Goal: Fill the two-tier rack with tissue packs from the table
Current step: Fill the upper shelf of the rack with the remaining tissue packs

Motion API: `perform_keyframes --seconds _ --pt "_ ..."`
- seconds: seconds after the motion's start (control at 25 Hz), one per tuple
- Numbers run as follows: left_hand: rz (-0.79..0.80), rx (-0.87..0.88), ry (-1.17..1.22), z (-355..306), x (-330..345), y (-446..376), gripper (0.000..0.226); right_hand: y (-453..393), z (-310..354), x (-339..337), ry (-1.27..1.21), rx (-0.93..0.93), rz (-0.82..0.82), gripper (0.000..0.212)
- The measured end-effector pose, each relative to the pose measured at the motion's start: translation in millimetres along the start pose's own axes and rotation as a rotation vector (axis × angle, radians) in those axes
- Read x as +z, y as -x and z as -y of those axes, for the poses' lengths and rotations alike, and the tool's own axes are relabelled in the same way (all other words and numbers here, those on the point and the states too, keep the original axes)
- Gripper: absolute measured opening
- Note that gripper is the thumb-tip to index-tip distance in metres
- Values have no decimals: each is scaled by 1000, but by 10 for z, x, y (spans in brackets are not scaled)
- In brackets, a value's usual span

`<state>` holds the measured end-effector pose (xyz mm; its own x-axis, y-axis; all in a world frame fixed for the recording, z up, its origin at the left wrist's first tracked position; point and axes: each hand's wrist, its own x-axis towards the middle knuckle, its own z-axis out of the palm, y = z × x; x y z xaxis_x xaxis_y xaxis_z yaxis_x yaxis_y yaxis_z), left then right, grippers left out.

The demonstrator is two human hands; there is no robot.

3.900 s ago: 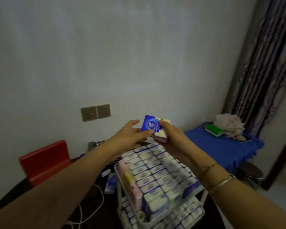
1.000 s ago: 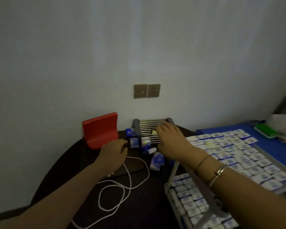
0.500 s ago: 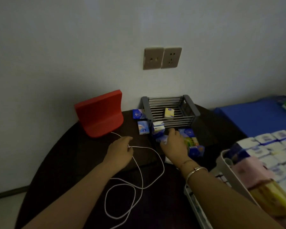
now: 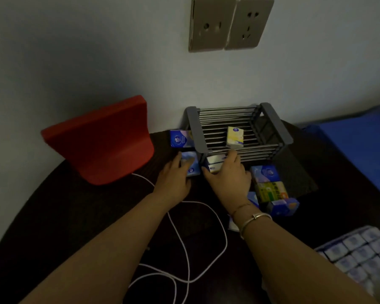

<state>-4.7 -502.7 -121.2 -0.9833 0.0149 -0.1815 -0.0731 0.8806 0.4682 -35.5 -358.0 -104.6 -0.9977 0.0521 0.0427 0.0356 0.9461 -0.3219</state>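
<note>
Loose tissue packs lie on the dark table around a grey wire basket [image 4: 272, 128]. My left hand [image 4: 173, 181] closes on a pale blue tissue pack [image 4: 191, 165] at the basket's front left corner. Just to its right, my right hand [image 4: 228, 176] grips a white and blue tissue pack [image 4: 214, 164] with thumb and fingers around it. A yellow pack [image 4: 235, 137] stands inside the basket. Another blue pack [image 4: 180, 139] lies left of the basket. A blue pack [image 4: 264, 173], a green pack [image 4: 270, 190] and further blue packs [image 4: 283, 206] lie right of my right wrist. The rack's top tier [image 4: 360, 253], full of packs, shows at the bottom right.
A red curved stand [image 4: 101, 139] sits left of the packs against the wall. A white cable [image 4: 184, 238] loops over the dark table [image 4: 64, 216] under my forearms. Wall sockets [image 4: 228, 23] are above the basket. A blue-covered table [image 4: 360, 139] lies to the right.
Both hands have moved forward from the cable area to the packs in front of the basket and closed on one each. The view has dropped closer to the table.
</note>
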Motion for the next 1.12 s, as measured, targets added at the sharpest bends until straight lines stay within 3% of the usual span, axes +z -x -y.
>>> perform_keyframes --seconds 0.12,0.32,0.48,0.64,0.8,1.0,1.12 --pt "17 1 -29 -15 100 -160 67 -45 -26 72 -78 -26 -66 67" --pt "-162 -8 59 -33 65 -156 41 -19 -75 40 -156 -41 -93 54" --pt "-170 -125 221 22 -38 84 38 151 -70 -113 -266 -5 -67 48" --pt "-221 -262 639 -115 -437 489 49 427 24 -427 -413 -38 -73 45" --pt "-197 -367 1141 -440 -846 1119 40 850 201 -1097 -829 -54 -41 44" --pt "55 -358 1827 -1014 -1277 2107 35 1536 295 -2081 -1145 -222 95 38" --pt "207 -236 1883 -1281 -1508 2660 32 1983 197 -2618 -1157 -380 214 40"
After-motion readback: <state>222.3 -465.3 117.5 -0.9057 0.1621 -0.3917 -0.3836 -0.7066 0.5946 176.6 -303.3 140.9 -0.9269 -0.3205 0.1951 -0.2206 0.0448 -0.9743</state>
